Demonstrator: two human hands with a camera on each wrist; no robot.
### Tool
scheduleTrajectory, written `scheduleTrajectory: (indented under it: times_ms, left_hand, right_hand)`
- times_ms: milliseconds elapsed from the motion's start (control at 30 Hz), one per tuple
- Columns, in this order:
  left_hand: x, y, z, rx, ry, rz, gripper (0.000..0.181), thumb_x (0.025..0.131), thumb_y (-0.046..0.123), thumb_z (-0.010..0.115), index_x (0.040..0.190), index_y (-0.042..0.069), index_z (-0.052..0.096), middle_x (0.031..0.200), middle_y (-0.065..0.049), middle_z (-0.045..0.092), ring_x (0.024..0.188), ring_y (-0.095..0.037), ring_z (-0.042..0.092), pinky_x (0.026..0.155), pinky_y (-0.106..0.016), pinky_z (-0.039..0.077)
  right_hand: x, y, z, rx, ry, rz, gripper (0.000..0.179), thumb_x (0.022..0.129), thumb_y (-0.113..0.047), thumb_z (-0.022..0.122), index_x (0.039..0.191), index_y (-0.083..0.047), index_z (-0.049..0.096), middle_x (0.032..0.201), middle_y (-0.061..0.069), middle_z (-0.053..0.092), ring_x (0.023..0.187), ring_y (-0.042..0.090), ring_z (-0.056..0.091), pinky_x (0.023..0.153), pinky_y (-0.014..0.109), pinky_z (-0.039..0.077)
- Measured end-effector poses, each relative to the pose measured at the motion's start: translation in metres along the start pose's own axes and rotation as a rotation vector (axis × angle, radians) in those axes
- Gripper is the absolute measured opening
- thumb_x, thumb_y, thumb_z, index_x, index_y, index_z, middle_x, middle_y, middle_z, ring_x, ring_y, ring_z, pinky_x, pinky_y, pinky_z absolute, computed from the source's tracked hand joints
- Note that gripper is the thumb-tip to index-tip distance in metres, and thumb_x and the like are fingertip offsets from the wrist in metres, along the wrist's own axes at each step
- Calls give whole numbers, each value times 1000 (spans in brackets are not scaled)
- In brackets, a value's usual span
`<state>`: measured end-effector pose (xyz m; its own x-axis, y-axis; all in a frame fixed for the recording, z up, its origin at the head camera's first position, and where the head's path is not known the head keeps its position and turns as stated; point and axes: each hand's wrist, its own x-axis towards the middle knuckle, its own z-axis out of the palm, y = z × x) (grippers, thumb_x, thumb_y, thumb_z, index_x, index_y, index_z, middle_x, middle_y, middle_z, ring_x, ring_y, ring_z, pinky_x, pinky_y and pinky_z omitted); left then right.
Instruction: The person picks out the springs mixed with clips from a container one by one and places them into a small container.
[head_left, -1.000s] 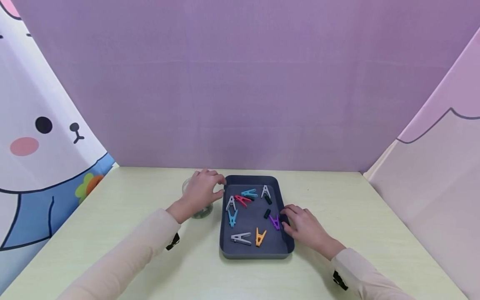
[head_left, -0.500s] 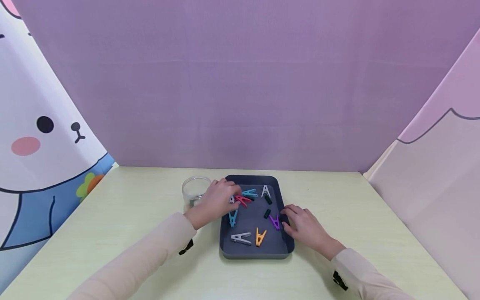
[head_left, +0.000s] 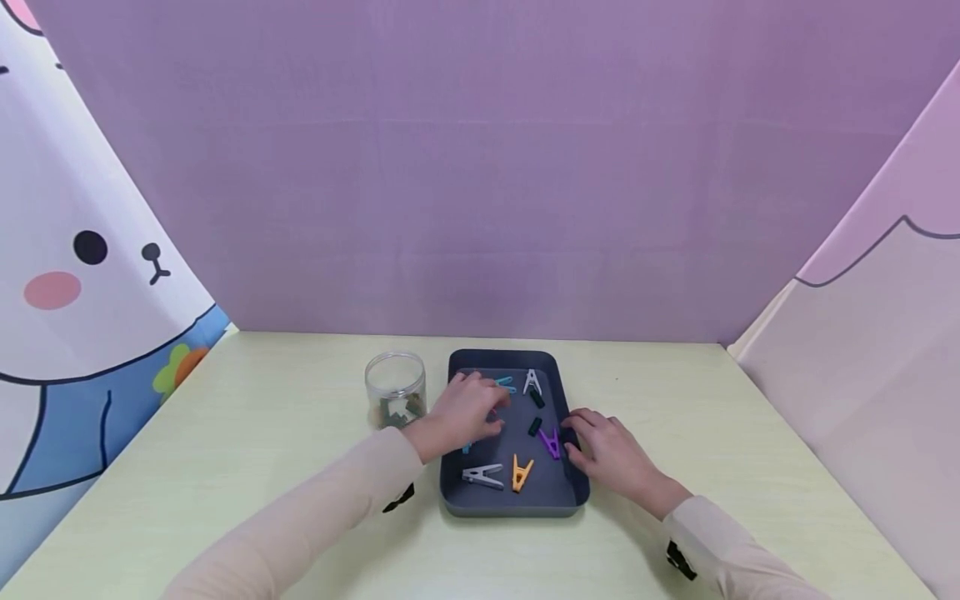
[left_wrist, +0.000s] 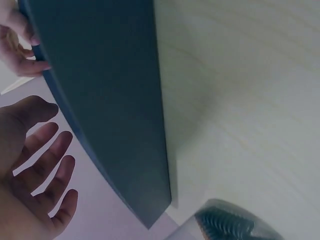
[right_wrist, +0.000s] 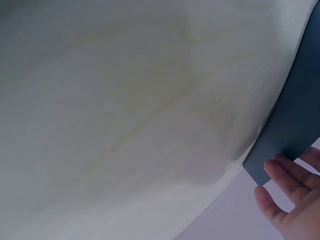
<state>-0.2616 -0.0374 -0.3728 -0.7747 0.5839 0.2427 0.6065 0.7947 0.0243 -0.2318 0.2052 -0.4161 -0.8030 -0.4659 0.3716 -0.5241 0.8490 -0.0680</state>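
Observation:
My left hand (head_left: 461, 412) hovers over the left half of the dark grey tray (head_left: 506, 507), palm down. In the left wrist view its fingers are spread and loosely bent, with nothing between them. My right hand (head_left: 611, 454) rests its fingertips on the tray's right rim, its thumb apart from the fingers. Plastic clothespins lie in the tray: grey (head_left: 482, 476), yellow (head_left: 521, 473), purple (head_left: 551, 443) and white (head_left: 532, 383). Part of a blue clothespin (head_left: 507, 382) shows past my left hand, which hides other clothespins. Small dark green pieces (head_left: 537, 398) lie among them.
A clear round jar (head_left: 395, 357) with dark green pieces at its bottom stands left of the tray, close behind my left wrist. The pale wooden table (head_left: 315, 542) meets a purple backdrop (head_left: 480, 208). Printed cloths flank both sides.
My left hand has moved right, from in front of the jar to over the tray, uncovering the jar and covering the red clothespin. My right hand has stayed at the rim.

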Motion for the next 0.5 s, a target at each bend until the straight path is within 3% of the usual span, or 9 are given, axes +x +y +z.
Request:
scheduleTrajectory:
  times_ms: [500]
  left_hand:
    - [17,15,21,25,-45,61,25,79,34,66,103,25,65,97,10,65,89,-13,58,75,-33,42]
  right_hand:
    - [0,0,0,-3,13,-16,28,80,-24,64,103,-8,62,109,6,61,100,21,59,79,40,47]
